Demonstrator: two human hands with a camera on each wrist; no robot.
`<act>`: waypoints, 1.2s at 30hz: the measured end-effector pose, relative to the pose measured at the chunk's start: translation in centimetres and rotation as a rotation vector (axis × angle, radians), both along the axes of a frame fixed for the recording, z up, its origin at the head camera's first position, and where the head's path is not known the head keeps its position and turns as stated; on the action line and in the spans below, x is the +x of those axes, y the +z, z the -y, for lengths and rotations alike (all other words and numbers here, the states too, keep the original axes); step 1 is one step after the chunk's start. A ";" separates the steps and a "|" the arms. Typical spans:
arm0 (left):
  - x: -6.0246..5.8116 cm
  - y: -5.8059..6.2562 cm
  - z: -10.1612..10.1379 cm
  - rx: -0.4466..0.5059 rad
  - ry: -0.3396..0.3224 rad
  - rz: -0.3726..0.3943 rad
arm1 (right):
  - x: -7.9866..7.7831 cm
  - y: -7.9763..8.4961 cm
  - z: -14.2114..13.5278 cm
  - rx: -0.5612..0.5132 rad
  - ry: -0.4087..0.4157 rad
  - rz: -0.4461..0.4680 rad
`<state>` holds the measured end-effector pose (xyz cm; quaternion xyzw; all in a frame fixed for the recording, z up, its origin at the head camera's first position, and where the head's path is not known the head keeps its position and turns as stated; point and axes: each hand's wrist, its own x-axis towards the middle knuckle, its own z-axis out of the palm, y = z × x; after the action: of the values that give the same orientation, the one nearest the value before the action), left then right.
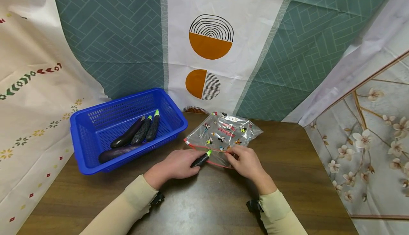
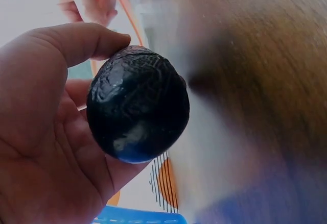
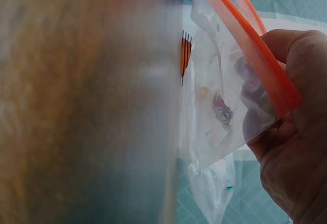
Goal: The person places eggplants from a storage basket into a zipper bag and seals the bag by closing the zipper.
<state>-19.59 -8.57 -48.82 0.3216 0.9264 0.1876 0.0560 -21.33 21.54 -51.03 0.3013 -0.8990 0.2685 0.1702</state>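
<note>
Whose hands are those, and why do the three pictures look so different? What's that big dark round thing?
It's a person working with two bare hands. The wide picture comes from a camera worn on the head. The other two come from wrist cameras, so nearby things look huge.

The round thing is the end of a dark vegetable with a green tip. The left hand holds it. The right hand pinches the red-edged opening of a clear bag printed with cartoon figures.

On the brown table, a blue basket holds four more dark vegetables.
</note>
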 end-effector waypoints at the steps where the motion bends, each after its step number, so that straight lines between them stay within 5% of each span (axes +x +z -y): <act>1: 0.0 0.0 0.0 -0.001 0.004 0.003 | 0.0 0.0 0.0 -0.005 0.004 -0.004; 21: -0.2 -0.6 -0.9 -0.093 0.125 -0.093 | 0.0 -0.1 0.2 0.012 0.090 -0.144; 36: 0.2 -0.4 -0.7 -0.132 0.146 0.052 | 0.0 -0.1 0.0 0.073 0.063 -0.068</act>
<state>-19.36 -7.83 -49.24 0.2436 0.9560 0.1380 0.0875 -21.31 21.57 -51.18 0.3445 -0.8919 0.2306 0.1809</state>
